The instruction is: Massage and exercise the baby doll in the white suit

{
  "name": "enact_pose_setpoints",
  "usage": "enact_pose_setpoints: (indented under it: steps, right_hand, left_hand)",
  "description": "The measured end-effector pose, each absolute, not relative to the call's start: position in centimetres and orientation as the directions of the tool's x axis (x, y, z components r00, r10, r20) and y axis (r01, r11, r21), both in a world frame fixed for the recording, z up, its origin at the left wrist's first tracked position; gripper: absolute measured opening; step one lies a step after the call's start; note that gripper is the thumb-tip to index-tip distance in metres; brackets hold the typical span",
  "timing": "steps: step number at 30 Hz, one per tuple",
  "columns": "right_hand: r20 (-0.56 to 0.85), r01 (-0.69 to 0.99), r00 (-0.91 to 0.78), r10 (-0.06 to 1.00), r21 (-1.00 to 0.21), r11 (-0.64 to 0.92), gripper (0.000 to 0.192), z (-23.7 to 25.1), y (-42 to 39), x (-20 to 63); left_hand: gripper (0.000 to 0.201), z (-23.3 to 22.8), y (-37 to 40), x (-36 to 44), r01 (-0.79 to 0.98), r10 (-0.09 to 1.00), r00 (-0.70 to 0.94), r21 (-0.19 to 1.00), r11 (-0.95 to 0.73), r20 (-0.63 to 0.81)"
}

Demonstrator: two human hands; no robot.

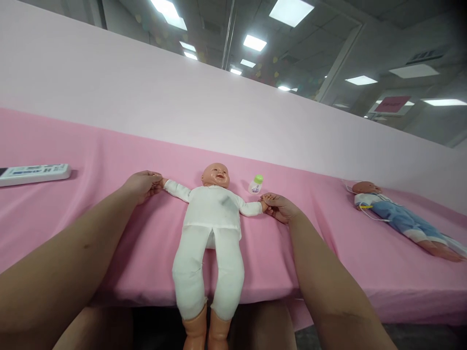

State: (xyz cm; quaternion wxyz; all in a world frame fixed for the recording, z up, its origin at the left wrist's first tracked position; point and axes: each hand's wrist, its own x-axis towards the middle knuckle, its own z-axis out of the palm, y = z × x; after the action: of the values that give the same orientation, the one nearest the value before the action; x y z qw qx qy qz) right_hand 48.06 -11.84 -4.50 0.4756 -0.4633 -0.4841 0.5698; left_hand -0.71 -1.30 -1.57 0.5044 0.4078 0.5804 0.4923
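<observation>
At the far left a white remote control [34,174] lies flat on the pink table cover [109,160], well apart from our hands. Our left hand [143,185] is closed around the hand at the end of the baby doll's [211,218] outstretched arm. The doll lies on its back in white clothes, head toward the pale partition [146,97], arms spread wide, legs running over the near table edge so its feet hang off. Just beside its head, to the right, a small white bottle with a green cap [256,184] stands upright. Our right hand [279,206] pinches the doll's other hand between fingers and thumb. Far right, a second doll in blue clothes [397,218] lies on the cover.
</observation>
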Motion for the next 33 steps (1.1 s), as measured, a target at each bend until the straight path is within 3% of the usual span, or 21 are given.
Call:
enact_pose_setpoints:
  steps: [7,12,21,27,33]
  right_hand:
    - [-0.097,-0.026,0.009,0.995,-0.995,-0.097,0.030,-4.6,-11.3,47.3]
    - [-0.103,-0.028,0.054,0.993,-0.994,-0.102,0.019,-4.6,-11.1,47.1]
    - [-0.120,-0.154,-0.005,0.993,-0.981,-0.120,0.024,-4.4,-11.5,47.6]
    - [-0.079,-0.071,-0.077,0.994,-0.994,-0.084,0.022,-4.5,-11.8,47.6]
    - [-0.110,-0.019,-0.028,0.994,-0.994,-0.111,0.027,-4.3,-11.6,47.1]
  left_hand:
    - [0.007,-1.9,-0.9,-0.7,-0.037,0.967,-0.186,0.985,0.169,-0.173]
    - [0.011,-1.8,-0.7,-0.6,-0.068,0.957,-0.202,0.978,0.199,-0.209]
    - [0.017,-1.3,-1.3,-0.2,-0.072,0.958,-0.187,0.976,0.207,-0.217]
    - [0.009,-1.9,-1.0,-0.9,-0.020,0.971,-0.172,0.986,0.168,-0.169]
    - [0.012,-2.5,-0.5,-1.0,-0.004,0.970,-0.200,0.990,0.139,-0.137]
